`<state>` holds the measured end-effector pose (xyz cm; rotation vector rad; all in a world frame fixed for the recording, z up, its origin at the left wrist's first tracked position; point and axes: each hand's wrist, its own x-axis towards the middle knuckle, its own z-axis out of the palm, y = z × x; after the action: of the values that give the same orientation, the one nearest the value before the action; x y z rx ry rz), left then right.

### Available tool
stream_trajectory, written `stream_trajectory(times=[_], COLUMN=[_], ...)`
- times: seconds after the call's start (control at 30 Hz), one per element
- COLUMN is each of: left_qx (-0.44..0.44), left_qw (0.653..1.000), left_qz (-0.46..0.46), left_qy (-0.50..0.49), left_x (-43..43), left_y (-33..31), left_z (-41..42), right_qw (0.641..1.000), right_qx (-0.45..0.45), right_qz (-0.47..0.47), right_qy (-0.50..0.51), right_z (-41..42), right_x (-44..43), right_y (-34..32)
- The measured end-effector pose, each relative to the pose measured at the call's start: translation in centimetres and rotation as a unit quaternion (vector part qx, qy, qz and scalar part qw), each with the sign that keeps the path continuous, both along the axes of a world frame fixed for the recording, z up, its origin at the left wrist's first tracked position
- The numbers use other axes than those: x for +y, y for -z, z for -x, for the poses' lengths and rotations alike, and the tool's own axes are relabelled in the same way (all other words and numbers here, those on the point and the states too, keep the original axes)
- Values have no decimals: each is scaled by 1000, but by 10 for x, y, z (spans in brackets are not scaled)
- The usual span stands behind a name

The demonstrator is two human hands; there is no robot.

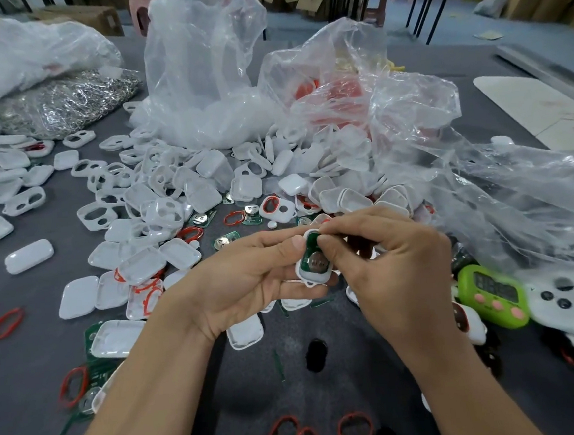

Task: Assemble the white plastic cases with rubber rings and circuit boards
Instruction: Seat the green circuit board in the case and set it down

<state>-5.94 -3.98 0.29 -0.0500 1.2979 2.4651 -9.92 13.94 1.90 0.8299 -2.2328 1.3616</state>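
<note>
A: From the head view, where is the case?

B: Above the desk (357, 349), in the middle, between both hands. The left grip (249, 282) grasps the white case (309, 280) by its sides, thumb on the upper left edge, open face turned up towards the camera.

A: And the right grip?

B: The right grip (396, 270) pinches the top end, thumb down on the green board (311, 242) that lies in the case. The round battery (317, 260) shows just below that thumb.

A: So the step is seating the board?

B: That is my reading. To do it well, I would hold the case by its rim with the left grip, clear of the opening. I would press the board at its edges rather than on the battery, and check that it lies flat, not tilted, before closing. Whether a red ring sits in this case I cannot tell; the fingers hide that end.

A: Spare parts?

B: Red rings (355, 430) lie on the desk near the bottom edge. Loose case halves (181, 198) are heaped beyond the hands, in front of the plastic bags (205, 69). A green timer (494, 295) sits to the right.
</note>
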Motion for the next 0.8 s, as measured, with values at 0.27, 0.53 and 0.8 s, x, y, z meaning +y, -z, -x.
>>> stream_trajectory(times=[0.27,0.53,0.8], left_qx=[9,47,51], left_qw=[1000,997,997], left_qz=[-5,-53,-63], left_qy=[-11,8,12], left_x=[3,-2,-3], left_y=[0,-1,-2], left_z=[0,-1,-1], right_qw=[998,982,922], right_qx=[40,-126,-320], right_qz=[-16,142,179], right_qy=[36,26,-122], right_z=[-4,3,8], right_x=[-4,-1,-1], right_y=[3,-2,3])
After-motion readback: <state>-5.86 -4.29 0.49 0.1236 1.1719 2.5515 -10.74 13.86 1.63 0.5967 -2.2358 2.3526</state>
